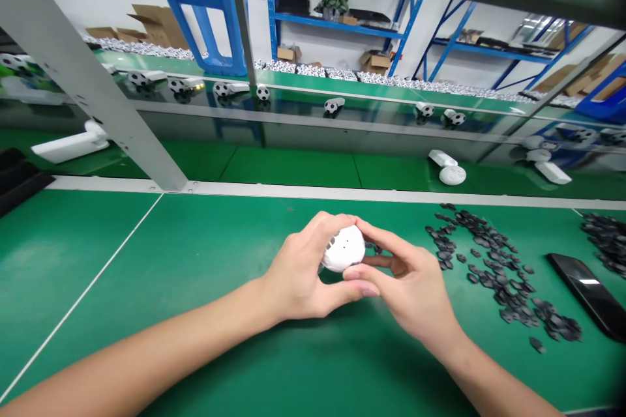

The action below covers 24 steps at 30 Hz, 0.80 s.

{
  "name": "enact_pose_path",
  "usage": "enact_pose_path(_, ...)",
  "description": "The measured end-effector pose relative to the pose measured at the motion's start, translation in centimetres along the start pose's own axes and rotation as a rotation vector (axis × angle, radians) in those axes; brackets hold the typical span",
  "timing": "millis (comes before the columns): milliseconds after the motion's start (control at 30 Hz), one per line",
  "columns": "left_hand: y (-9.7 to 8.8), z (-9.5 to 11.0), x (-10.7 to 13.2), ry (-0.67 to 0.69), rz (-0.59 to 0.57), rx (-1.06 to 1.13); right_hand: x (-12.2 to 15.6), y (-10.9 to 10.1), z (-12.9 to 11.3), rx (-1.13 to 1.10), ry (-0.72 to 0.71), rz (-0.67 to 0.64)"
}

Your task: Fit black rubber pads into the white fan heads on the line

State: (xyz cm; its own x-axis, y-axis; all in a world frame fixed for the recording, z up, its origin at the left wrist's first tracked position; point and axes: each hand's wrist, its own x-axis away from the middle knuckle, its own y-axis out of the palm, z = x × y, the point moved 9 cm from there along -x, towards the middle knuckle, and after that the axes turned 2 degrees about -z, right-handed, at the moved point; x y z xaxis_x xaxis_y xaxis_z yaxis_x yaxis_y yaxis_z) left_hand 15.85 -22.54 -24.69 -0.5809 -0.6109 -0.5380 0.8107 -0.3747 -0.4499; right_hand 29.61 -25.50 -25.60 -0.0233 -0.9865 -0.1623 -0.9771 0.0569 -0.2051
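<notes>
Above the green worktop, my two hands share a white ball-like part (346,247) with small dark holes in its face. My left hand (308,270) curls round its left side, and dark patches show near those fingers. My right hand (408,280) grips the other side, its thumb below and its index finger along the top. The two thumbs meet close under the part. A bit of something dark peeks out behind the right fingers; I cannot make out what it is. To the right of my right hand, small black pieces (499,267) lie scattered.
A black phone (589,293) lies at the right beside another black heap (606,238). Behind the white rail stand white parts with arms (452,174). Football-patterned pieces (334,105) line the conveyor. A grey post (112,91) rises at left, near a blue plastic stool (210,13).
</notes>
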Motion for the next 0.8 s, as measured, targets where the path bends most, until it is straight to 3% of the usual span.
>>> enact_pose_path(267,0.0,0.3,-0.1,0.031,0.026,-0.035,0.1,-0.5,0.1,0.004,-0.069,0.037)
enact_pose_path(400,-0.2,-0.8,-0.2,-0.103,0.003,-0.069,-1.5,-1.5,0.4,0.064,-0.087,-0.035)
enact_pose_path(500,-0.7,-1.6,-0.1,-0.223,-0.029,-0.094,-3.5,-4.9,1.5,0.257,-0.09,0.031)
enact_pose_path(600,-1.7,-1.1,-0.1,-0.186,0.002,-0.186,-5.2,-7.4,3.7,0.631,-0.064,-0.011)
enact_pose_path(700,-2.7,-0.2,-0.1,-0.093,0.077,-0.32,-6.1,-8.2,6.7,0.845,0.001,-0.149)
enact_pose_path(800,-3.4,-0.6,0.2,-0.095,0.171,-0.301,-6.2,-7.8,8.2,0.895,-0.01,-0.243)
